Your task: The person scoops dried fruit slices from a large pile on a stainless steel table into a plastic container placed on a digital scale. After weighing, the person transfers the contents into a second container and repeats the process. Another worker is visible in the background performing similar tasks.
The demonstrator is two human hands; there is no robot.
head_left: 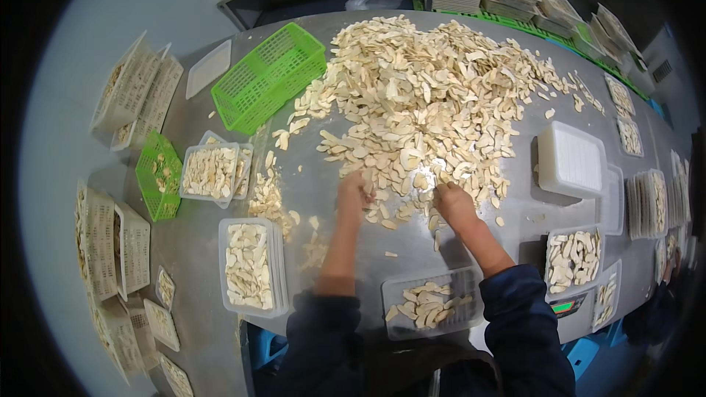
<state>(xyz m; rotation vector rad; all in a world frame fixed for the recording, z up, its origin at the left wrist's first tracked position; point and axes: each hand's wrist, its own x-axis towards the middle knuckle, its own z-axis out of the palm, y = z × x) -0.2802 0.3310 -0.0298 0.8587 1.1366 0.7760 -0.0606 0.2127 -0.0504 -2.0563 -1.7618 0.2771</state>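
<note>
A large heap of dried pale slices [419,94], perhaps root or mushroom, spreads over the steel table [314,171]. My left hand [356,190] is at the heap's near left edge, fingers curled down among loose slices. At the near right edge, my right hand [456,207] reaches its fingers to the slices beside a shiny patch of bare steel. Whether either hand grips a slice is hidden by the fingers. Close to my body, between my forearms, lies a clear plastic tray [398,325] partly filled with slices.
Left are a green basket [265,82], a smaller green basket [144,176] and stacked filled trays [279,270]. Right stand a stack of trays [576,160], a filled tray [593,281] on a digital scale [571,307] and a co-worker's sleeve [656,309]. Small fragments [267,198] lie left.
</note>
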